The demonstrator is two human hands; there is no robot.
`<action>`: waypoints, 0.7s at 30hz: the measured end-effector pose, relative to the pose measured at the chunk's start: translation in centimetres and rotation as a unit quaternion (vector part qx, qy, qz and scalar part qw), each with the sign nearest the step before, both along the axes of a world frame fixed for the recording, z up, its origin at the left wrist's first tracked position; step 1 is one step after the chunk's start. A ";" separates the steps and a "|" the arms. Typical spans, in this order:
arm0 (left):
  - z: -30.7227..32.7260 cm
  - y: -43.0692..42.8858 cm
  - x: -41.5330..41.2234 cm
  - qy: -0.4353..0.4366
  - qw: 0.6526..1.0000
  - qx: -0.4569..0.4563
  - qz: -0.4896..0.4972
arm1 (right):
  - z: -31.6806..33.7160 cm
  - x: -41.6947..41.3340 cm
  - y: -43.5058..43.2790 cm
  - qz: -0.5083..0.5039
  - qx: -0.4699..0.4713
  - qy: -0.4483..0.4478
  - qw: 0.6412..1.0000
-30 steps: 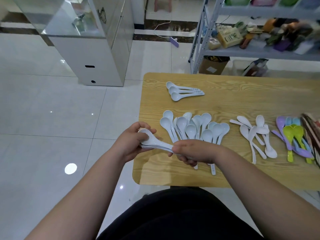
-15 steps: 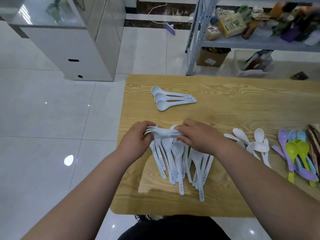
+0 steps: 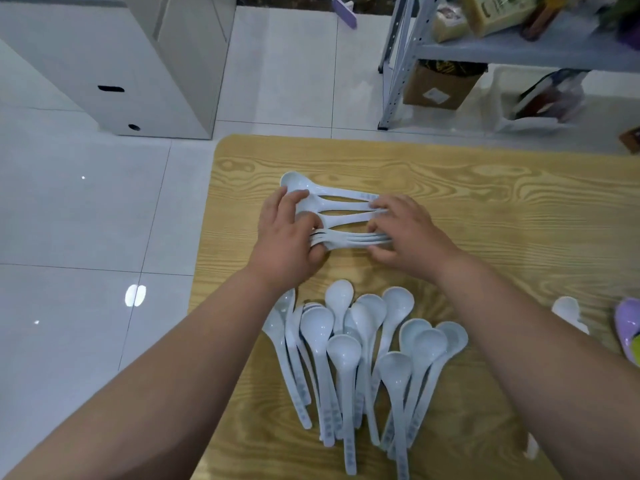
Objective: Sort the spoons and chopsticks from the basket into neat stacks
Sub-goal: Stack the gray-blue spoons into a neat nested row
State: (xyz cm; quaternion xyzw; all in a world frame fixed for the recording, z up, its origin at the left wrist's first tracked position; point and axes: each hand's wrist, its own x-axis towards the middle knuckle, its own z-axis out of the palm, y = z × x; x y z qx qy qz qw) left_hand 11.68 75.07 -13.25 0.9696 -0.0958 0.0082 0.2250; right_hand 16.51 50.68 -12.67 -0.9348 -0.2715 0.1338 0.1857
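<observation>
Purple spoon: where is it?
In the head view, the purple spoon lies on the wooden table at the picture's right edge, just right of a lone white spoon.

The table (image 3: 485, 188) fills the centre and lower right of the frame. Near its upper left corner three spoons (image 3: 332, 202) lie side by side, bowls left, handles right. Just below them a nested stack (image 3: 349, 240) lies parallel, the left hand (image 3: 287, 237) holding its bowl end and the right hand (image 3: 405, 233) its handle end. In the lower centre a heap of spoons (image 3: 363, 358) lies with bowls up-frame. A cabinet (image 3: 121, 64) stands on the floor (image 3: 69, 220) at upper left; a shelf rack (image 3: 502, 50) at upper right, a box (image 3: 440, 86) under it.
</observation>
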 end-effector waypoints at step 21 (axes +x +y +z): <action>-4.1 3.9 4.0 -0.088 0.994 -0.014 -0.060 | -5.7 1.8 0.9 0.016 0.080 -0.183 0.980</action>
